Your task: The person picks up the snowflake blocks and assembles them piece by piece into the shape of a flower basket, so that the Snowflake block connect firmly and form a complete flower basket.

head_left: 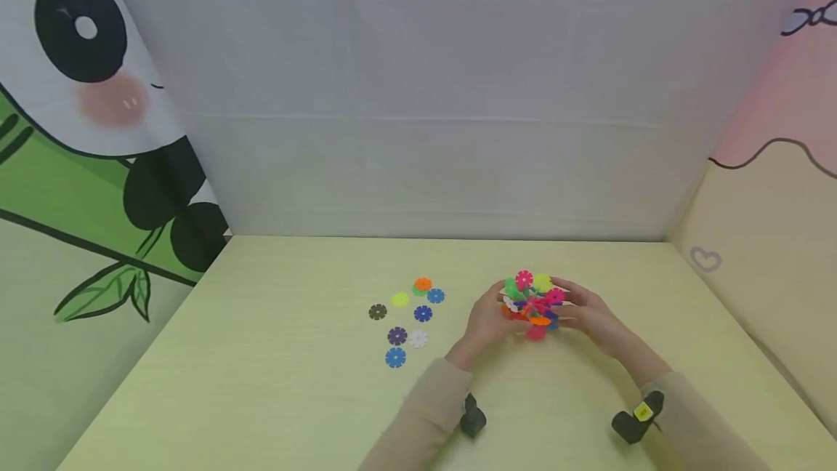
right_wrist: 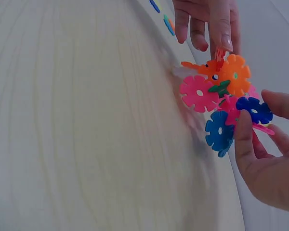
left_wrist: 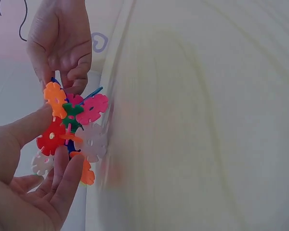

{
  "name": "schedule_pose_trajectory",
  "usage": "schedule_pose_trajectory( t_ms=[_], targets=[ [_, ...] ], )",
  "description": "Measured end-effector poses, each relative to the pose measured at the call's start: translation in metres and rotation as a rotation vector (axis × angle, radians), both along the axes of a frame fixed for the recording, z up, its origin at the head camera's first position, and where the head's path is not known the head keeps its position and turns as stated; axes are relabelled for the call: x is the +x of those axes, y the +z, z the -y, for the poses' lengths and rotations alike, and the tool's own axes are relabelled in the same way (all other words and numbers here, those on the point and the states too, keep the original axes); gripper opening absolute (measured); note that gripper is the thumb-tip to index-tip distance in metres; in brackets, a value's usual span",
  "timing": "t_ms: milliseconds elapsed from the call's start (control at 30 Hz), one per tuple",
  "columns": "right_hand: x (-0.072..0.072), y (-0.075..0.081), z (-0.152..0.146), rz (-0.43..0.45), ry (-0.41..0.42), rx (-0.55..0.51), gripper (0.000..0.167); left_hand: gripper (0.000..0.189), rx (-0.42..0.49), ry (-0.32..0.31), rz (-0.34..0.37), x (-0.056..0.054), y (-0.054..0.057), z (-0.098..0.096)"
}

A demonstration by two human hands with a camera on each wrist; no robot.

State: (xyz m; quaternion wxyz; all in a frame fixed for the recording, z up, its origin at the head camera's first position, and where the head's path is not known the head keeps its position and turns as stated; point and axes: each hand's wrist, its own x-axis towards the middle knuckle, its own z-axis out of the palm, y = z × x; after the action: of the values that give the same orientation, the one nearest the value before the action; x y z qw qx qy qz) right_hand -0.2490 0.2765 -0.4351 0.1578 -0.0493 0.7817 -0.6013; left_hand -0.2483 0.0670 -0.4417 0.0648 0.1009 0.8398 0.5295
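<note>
Both hands hold a ball-like cluster of slotted plastic snowflake discs (head_left: 536,305) above the right half of the table. My left hand (head_left: 485,320) grips its left side; in the left wrist view the thumb and fingers close around a red disc (left_wrist: 45,142) and its neighbours. From the other side, my right hand (head_left: 593,320) pinches a dark blue disc (right_wrist: 264,115) at the cluster's edge between thumb and fingers. Pink, orange, green, white and blue discs interlock at many angles. The cluster's core is hidden behind the outer discs.
Several loose discs lie flat on the table (head_left: 281,384) left of the hands: a brown one (head_left: 373,316), a purple one (head_left: 393,341), a white one (head_left: 422,344), a yellow one (head_left: 399,299), blue ones, and an orange disc (head_left: 423,280) overlapping a green one. A pale backdrop (head_left: 418,180) stands behind.
</note>
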Motion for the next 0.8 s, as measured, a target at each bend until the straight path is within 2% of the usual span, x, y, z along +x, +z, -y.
schedule_pose_trajectory(
  t_ms=[200,600,800],
  targets=[
    [-0.002,-0.003,-0.011,0.001,0.036,0.050,0.070,0.071,0.067,-0.038,0.030,-0.003,-0.004,-0.010],
    [-0.002,-0.005,-0.017,0.014,0.046,0.042,0.072,0.076,0.074,-0.034,0.044,-0.009,-0.013,-0.014],
    [-0.001,-0.001,-0.018,-0.009,0.043,0.096,0.071,0.082,0.070,-0.024,0.072,-0.011,-0.014,-0.013]
  ],
)
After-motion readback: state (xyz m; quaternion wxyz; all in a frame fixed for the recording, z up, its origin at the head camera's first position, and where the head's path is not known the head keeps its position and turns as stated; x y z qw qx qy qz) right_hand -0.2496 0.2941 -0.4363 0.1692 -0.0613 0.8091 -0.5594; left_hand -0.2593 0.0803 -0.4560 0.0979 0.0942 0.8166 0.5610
